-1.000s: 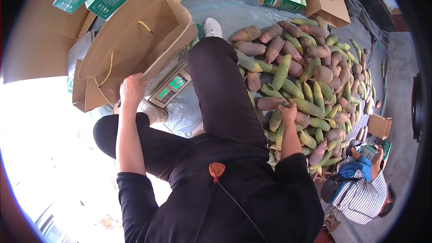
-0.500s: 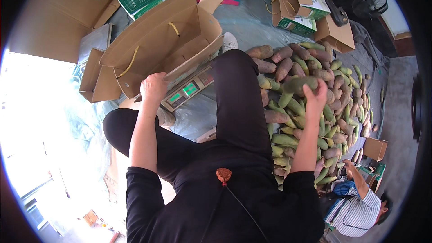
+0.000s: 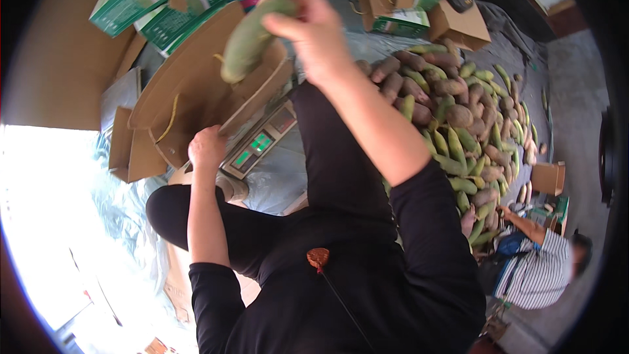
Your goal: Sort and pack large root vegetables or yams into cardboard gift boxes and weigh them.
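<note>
Right hand (image 3: 319, 38) lifts a green fruit (image 3: 249, 40) over the cardboard box (image 3: 190, 88).

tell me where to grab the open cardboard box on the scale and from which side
Probably by the near rim of the cardboard box, where the left hand already rests, coming from the person's side. The box lies tipped with its mouth toward them, so that edge is exposed. The right hand is busy holding a green mango.

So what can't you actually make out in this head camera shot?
- Inside of the cardboard box: hidden by its own wall and the green fruit in the right hand.
- Digital scale: mostly under the box; display too small.
- Left hand fingertips: curled out of sight at the box edge.
- Lower left: washed out by glare.
</note>
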Motion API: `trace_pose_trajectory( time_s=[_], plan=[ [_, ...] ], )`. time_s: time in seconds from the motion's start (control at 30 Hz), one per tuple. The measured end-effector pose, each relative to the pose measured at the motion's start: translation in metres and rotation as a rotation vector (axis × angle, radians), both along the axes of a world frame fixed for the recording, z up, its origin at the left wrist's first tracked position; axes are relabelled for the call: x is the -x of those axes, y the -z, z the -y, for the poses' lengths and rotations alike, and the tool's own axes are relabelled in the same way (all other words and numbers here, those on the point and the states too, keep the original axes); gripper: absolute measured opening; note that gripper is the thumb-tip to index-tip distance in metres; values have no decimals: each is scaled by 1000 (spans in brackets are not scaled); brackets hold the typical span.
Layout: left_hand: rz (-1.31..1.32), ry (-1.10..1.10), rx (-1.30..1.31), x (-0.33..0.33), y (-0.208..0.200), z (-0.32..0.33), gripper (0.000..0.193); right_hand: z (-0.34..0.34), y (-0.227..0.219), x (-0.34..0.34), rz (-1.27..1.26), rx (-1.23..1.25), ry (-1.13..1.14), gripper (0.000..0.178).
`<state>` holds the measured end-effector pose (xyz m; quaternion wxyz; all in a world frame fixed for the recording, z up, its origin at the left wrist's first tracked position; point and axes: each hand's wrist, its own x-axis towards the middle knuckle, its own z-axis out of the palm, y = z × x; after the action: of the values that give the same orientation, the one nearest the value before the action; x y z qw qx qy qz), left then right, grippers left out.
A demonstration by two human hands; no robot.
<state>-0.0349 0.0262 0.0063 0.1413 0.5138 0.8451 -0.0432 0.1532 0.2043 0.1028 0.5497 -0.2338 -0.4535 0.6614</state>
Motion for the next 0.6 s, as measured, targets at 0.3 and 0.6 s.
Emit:
trace_pose_trajectory(
  time_s=[0.3, 0.6],
  plan=[
    [39, -39, -3, 6, 7, 0, 32, -18, 43, -36, 587, -61, 23, 45],
    [77, -58, -23, 2, -3, 0, 31, -2, 147, -264, 1051, 297, 387, 36]
  ],
)
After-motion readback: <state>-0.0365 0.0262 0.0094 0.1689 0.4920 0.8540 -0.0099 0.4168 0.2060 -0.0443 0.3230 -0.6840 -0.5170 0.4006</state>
